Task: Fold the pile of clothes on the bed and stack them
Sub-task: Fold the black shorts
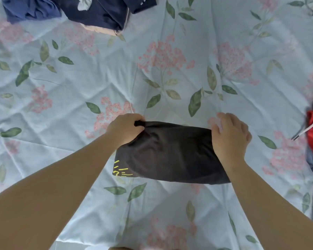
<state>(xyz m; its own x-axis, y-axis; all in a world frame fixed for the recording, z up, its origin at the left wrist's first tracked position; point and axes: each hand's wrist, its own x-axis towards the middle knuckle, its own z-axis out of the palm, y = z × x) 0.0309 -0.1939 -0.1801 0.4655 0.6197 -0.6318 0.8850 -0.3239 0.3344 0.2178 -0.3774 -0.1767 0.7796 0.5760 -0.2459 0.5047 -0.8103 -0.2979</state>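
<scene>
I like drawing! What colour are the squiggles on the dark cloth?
Yellow squiggles, clearest in the head view.

Both arms reach forward, left hand and right hand each gripping the dark garment.

Left grip and right grip are bare hands on uncovered forearms.
</scene>
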